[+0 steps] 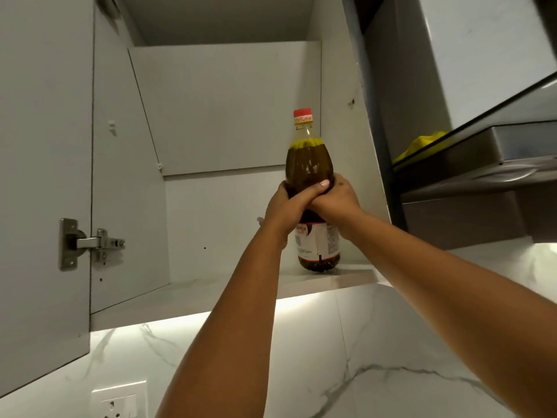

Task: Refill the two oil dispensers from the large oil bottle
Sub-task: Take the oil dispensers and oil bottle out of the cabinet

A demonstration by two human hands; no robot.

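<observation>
— Forearms fill the bottom of our view, both reaching up past the marble wall (391, 342) and the white socket (119, 401) low on the left. What do we have around us?

— To our left the cabinet door (45, 176) hangs open, its metal hinge (90, 242) showing. To our right the grey hood (482, 182) juts out, with something yellow (422, 146) lying on top of it, too hidden for us to name. Neither one crosses the line between us and the shelf.

— And our hands?

— Our left hand (286, 206) is wrapped around the middle of the large oil bottle (310, 164), its thumb laid across the front. Our right hand (337, 200) is closed on the same spot from the other side, and the two hands touch each other there. Both are curled tight on the bottle, just above its white label (319, 239).

— Where does the bottle sit?

— Upright at the right end of the cabinet shelf (211, 285), near the front edge and close to the right wall. Whether its base rests on the shelf or is just off it, we cannot tell. Dark oil fills it nearly to the shoulder, and the red cap (302, 115) is on. Behind it, a loose white panel (229, 110) leans against the back of the cabinet.
</observation>
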